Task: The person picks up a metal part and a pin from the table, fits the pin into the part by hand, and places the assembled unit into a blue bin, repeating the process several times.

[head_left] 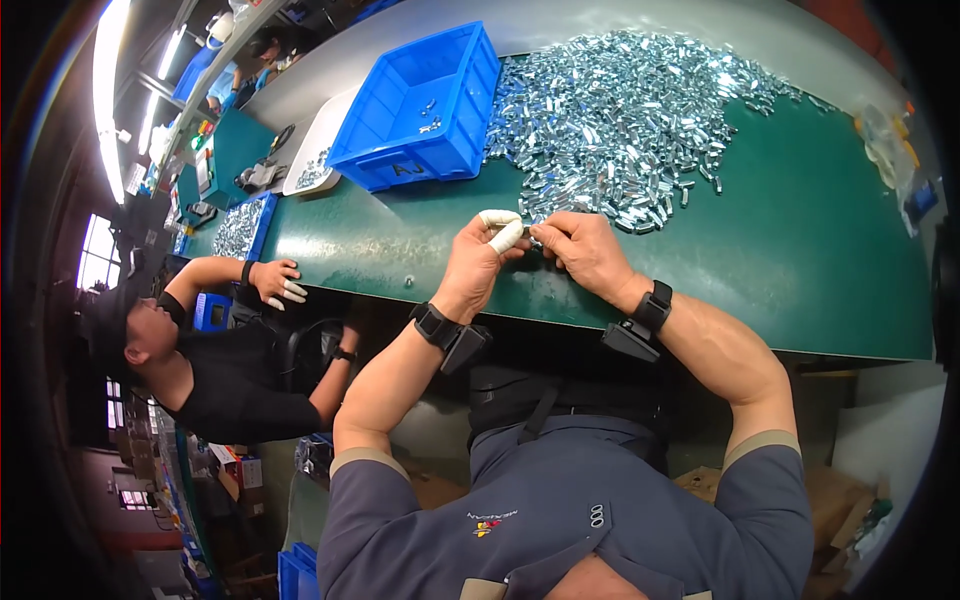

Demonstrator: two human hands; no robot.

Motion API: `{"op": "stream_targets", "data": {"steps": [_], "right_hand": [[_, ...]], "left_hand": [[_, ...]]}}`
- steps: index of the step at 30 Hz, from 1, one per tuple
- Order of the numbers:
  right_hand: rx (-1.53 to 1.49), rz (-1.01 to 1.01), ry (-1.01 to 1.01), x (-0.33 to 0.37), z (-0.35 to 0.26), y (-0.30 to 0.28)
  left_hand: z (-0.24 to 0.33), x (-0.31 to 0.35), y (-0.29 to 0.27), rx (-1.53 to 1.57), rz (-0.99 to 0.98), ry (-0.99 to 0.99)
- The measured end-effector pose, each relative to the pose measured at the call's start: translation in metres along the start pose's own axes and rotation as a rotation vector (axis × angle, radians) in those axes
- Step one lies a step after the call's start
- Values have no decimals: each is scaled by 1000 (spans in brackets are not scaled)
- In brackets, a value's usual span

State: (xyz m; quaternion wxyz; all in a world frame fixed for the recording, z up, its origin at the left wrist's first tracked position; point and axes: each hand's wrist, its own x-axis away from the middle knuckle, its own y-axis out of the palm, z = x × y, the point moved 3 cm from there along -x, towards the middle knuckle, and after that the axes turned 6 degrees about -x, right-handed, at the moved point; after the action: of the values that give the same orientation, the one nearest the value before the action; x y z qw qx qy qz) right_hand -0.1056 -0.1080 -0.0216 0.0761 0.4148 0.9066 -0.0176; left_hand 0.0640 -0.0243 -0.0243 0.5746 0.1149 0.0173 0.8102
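Observation:
My left hand (476,262), with white finger cots on its thumb and forefinger, is closed in a pinch above the green table. Meeting it from the other side, my right hand (592,258) has its thumb and fingers pressed together. Between the fingertips a small shiny metal piece (528,230) shows only in part; my fingers cover the rest. Just beyond both hands lies a large heap of small silvery metal pieces (620,120), spread over the tabletop.
A blue plastic bin (405,165) with a few metal pieces stands left of the heap. Beside it is a white tray (318,145); farther left, a blue tray (268,222) of pieces. A co-worker (240,370) sits at left. Plastic bags (890,150) lie at right.

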Motion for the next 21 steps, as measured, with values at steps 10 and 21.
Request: {"op": "stream_targets", "data": {"steps": [10, 21], "right_hand": [[-61, 163, -76, -3, -7, -11], [-156, 225, -19, -6, -3, -18]], "left_hand": [[93, -32, -33, -521, 143, 548], [111, -56, -21, -1124, -26, 838]]}}
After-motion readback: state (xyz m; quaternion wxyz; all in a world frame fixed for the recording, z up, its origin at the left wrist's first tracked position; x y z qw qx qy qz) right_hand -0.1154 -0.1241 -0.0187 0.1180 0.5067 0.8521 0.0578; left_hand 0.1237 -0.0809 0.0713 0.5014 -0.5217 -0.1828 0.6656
